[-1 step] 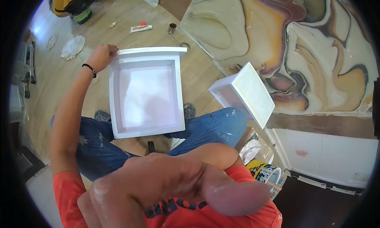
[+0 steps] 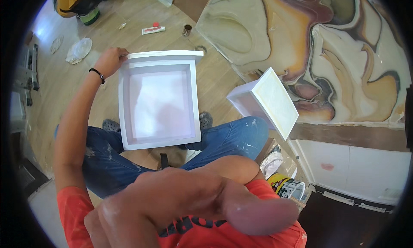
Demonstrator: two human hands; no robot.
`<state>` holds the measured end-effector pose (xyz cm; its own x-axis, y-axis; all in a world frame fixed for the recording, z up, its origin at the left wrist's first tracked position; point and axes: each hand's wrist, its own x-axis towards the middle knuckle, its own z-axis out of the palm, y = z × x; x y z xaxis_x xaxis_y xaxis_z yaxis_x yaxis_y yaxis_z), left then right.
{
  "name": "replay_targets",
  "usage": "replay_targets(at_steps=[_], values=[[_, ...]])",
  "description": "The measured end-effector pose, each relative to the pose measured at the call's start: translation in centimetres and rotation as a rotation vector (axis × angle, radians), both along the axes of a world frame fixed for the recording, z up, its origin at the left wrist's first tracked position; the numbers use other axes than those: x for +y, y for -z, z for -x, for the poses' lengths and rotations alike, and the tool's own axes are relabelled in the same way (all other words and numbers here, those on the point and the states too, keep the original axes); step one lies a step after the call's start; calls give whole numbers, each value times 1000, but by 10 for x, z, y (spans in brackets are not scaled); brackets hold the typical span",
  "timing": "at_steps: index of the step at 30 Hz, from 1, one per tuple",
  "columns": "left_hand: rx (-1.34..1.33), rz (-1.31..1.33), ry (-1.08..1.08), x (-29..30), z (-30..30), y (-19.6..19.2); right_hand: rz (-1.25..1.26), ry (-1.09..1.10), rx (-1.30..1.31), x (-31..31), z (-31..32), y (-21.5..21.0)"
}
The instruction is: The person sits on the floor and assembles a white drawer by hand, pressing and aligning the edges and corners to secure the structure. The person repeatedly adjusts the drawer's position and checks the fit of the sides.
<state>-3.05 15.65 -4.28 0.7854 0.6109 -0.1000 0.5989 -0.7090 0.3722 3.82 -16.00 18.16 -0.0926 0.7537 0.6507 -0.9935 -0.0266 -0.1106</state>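
White drawer [image 2: 161,103], smooth, boxy; L hand [image 2: 111,60] pinching its front corner; R hand [image 2: 185,194] nr cam, fingers can't tell.

Pale wooden floor [image 2: 219,88] here, and look at the far side: crumpled white sheet [image 2: 79,51] on the left, then a tiny light scrap [image 2: 123,26], a white tube [image 2: 150,31], a red bit [image 2: 156,24] just beyond, and rightmost, a small brown cup [image 2: 187,31].

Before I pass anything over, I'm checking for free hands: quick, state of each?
Left hand: closed, holding the left drawer by its far left corner.
Right hand: close up; cannot tell if open, closed or holding.
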Motion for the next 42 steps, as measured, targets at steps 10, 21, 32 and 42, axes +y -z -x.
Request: replay_targets(at_steps=[10,21,32,42], values=[[-59,-30,28,6,-5,3,-52,-3,-66,3,-4,6],[-70,-53,58,9,-13,9,-23,33,-166,5,-23,-6],[52,-67,2,8,-4,10,554,991,-988,67,-169,72],[124,-94,-9,3,-7,1,496,1440,-2230,90,-262,251]])
